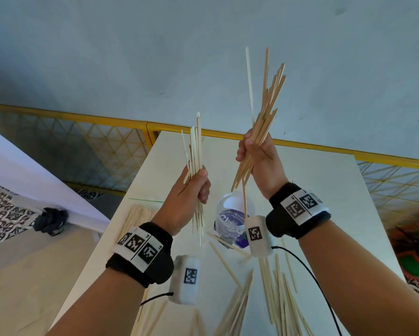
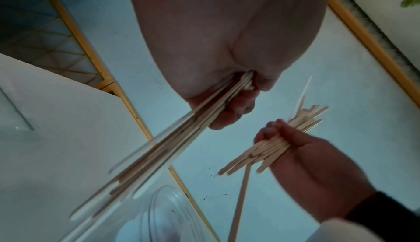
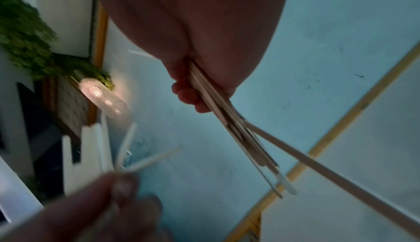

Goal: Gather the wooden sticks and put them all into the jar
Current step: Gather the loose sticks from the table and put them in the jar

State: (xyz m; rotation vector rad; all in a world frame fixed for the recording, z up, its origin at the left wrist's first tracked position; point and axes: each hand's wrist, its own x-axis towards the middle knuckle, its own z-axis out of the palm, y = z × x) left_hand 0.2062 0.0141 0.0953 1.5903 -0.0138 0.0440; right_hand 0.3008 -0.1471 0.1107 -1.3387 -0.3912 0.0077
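My left hand (image 1: 198,183) grips a small upright bundle of pale wooden sticks (image 1: 195,151) above the white table (image 1: 325,190). My right hand (image 1: 249,151), higher and to the right, grips a bigger fanned bundle (image 1: 266,103); one stick (image 1: 245,202) hangs loose from it over the clear plastic jar (image 1: 232,214). The jar stands between my wrists. The left wrist view shows my left bundle (image 2: 159,147), the right hand (image 2: 295,148) and the jar's rim (image 2: 163,213). In the right wrist view my right bundle (image 3: 227,120) slants past the blurred left hand (image 3: 102,201).
Several loose sticks (image 1: 279,294) lie scattered on the near part of the table, and more lie by its left edge (image 1: 135,214). A yellow mesh fence (image 1: 82,132) runs behind the table. A black cable (image 1: 312,282) trails from my right wrist.
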